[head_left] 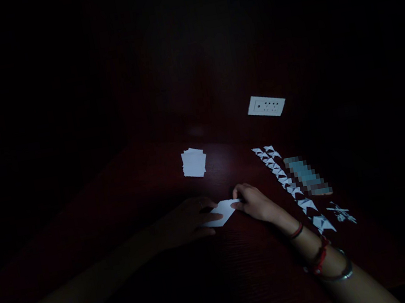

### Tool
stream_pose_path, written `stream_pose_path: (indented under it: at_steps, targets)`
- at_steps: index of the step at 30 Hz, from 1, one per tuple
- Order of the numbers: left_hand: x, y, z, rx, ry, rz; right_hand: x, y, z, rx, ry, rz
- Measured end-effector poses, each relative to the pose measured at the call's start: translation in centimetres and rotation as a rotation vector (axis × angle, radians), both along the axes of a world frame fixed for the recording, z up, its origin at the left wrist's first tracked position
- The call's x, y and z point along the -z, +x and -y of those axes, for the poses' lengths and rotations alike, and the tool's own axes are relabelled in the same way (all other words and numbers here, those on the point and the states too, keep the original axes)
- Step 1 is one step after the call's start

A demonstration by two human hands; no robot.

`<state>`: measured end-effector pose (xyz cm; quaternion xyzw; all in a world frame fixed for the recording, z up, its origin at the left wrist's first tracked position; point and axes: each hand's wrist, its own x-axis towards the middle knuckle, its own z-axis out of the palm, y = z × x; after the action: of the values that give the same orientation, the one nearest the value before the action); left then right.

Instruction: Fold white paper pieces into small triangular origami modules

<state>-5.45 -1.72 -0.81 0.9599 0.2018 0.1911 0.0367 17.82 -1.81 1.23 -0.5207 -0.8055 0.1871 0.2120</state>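
On the dark reddish table lies a small white sheet of paper, with a slanted edge at its lower right that looks folded. My left hand rests over the paper's left part, its fingers stretched out and apart, pressing on it. At the upper right corner my right hand pinches the paper between thumb and fingers. A stack of square white paper sits beyond my hands. To the right of my right hand runs a row of folded white paper pieces.
Right of the folded row lies a blurred-out bluish oblong object. Nearer me is a small heap of thin white strips. A white wall socket is set in the dark surface behind the table. Most surroundings are too dark to make out.
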Motion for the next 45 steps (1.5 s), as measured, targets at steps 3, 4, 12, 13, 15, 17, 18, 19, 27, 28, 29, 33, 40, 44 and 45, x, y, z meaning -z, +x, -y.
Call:
stream_pose_path:
  at_steps: [3,4,12,13,15,17,18,19,27,28,29,33,40,44,45]
  targets:
    - [0.3,0.1,0.1,-0.030,-0.018,0.006,-0.4,-0.5,0.5,0.009,-0.038,-0.084]
    - [0.3,0.1,0.1,-0.035,-0.015,0.008,-0.6,-0.7,0.6,0.021,-0.039,-0.115]
    - [-0.1,0.4,0.4,-0.057,-0.034,-0.007,-0.7,-1.0,1.1,-0.035,0.094,-0.135]
    - [-0.1,0.4,0.4,-0.065,-0.037,-0.013,-0.7,-1.0,1.1,-0.085,0.108,-0.127]
    - [0.1,0.5,0.3,-0.083,-0.035,-0.018,-0.8,-0.9,1.2,-0.205,0.125,-0.107]
    - [0.2,0.6,0.2,-0.083,-0.035,-0.022,-0.8,-0.8,1.3,-0.309,0.122,-0.077]
    - [0.1,0.6,0.2,-0.076,-0.036,-0.023,-0.9,-0.8,1.3,-0.345,0.120,-0.059]
    - [0.1,0.6,0.2,-0.068,-0.040,-0.021,-0.9,-0.7,1.3,-0.371,0.122,-0.040]
    - [0.3,0.6,-0.3,-0.064,-0.068,-0.019,-0.8,0.1,1.1,-0.475,0.155,0.087]
    - [0.5,0.5,-0.3,-0.073,-0.053,-0.013,-0.8,0.1,1.0,-0.485,0.160,0.095]
    - [0.7,0.5,-0.4,-0.078,-0.038,-0.009,-0.8,0.1,1.0,-0.495,0.165,0.101]
    - [1.1,0.4,-0.5,-0.066,-0.026,-0.052,-0.8,0.2,1.0,-0.521,0.177,0.120]
    - [1.0,0.6,-0.5,-0.064,-0.022,-0.070,-1.0,0.6,1.0,-0.548,0.119,0.113]
    - [0.5,0.7,-0.5,-0.052,-0.042,-0.052,-1.3,0.8,1.0,-0.574,0.071,0.100]
    - [0.4,0.8,-0.4,-0.054,-0.051,-0.051,-1.4,0.8,1.0,-0.579,0.061,0.098]
